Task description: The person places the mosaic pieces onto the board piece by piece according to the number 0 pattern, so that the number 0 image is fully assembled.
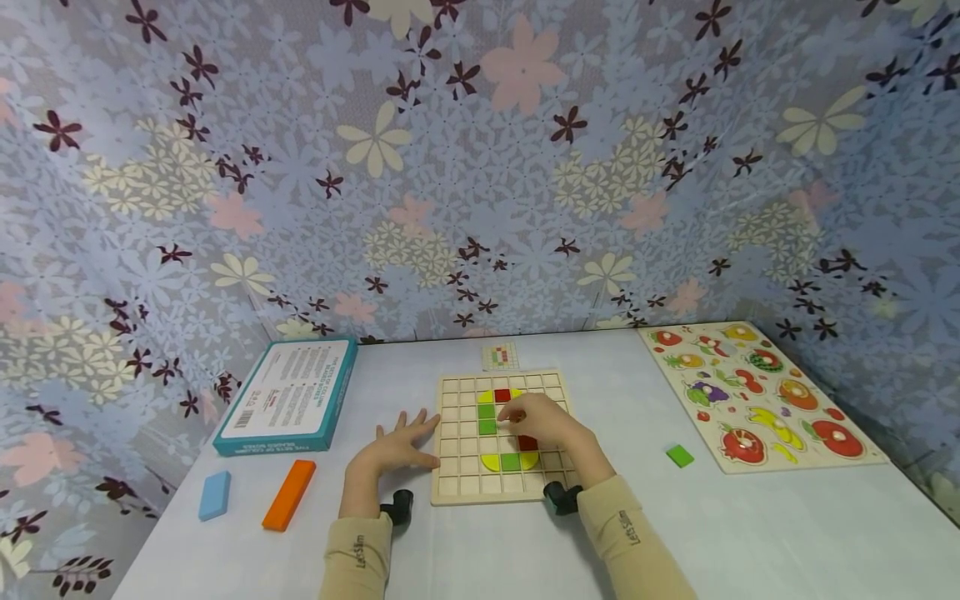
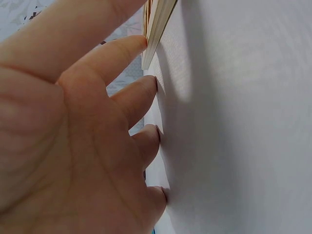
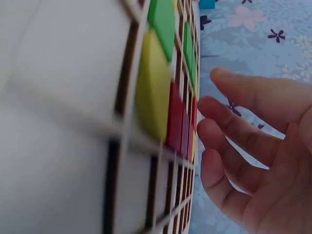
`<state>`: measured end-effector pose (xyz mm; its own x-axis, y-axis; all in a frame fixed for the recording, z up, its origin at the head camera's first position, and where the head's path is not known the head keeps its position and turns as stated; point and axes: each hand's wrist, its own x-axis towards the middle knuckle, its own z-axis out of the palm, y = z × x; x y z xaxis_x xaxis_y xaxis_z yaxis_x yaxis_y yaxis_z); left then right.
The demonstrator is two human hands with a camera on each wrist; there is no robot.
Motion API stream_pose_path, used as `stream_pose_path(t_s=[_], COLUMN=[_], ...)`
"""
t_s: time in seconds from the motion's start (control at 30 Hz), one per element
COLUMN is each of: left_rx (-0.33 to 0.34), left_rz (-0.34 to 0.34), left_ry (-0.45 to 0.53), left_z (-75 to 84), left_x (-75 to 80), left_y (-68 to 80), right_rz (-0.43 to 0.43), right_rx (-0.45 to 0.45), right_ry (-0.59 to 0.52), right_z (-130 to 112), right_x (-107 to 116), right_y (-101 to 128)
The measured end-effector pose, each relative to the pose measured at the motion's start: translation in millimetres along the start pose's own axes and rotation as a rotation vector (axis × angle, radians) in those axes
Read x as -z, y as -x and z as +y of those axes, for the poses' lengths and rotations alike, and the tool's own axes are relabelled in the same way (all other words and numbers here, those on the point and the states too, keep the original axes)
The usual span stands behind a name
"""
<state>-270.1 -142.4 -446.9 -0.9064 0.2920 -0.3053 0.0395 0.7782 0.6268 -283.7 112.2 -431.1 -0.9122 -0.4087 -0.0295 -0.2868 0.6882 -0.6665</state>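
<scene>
A wooden grid board (image 1: 459, 485) lies on the table with green (image 1: 487, 426), yellow (image 1: 491, 462) and red (image 1: 528, 444) tiles set in its squares. At the board's left edge my left hand (image 1: 396, 447) rests with fingers spread, its fingertips on the tabletop and at the wooden side. My right hand (image 1: 546, 419) hovers over the right half of the board and covers some squares. In the right wrist view its thumb and fingers (image 3: 212, 168) are loosely bent and apart, with nothing between them, beside a yellow rounded tile (image 3: 153, 87) and red tiles (image 3: 174, 117).
Behind the board lies a small pattern card (image 1: 501, 357). A loose green tile (image 1: 680, 455) and a fruit puzzle board (image 1: 750, 392) are at right. To the left are a teal-edged box (image 1: 288, 392), an orange block (image 1: 288, 496) and a blue block (image 1: 215, 495).
</scene>
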Motion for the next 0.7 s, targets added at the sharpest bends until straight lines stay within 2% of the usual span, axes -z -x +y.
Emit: stream_pose_path(t_s=[0.4, 0.7], left_rx=[-0.007, -0.006], left_rz=[-0.005, 0.000], left_ry=[-0.003, -0.010], left_z=[-0.8, 0.2], left_x=[0.0, 0.7], left_y=[-0.1, -0.7], right_rz=[0.016, 0.014], right_rx=[-0.018, -0.035], right_ry=[-0.056, -0.050], right_z=[24, 36], right_x=[14, 25], right_y=[15, 27])
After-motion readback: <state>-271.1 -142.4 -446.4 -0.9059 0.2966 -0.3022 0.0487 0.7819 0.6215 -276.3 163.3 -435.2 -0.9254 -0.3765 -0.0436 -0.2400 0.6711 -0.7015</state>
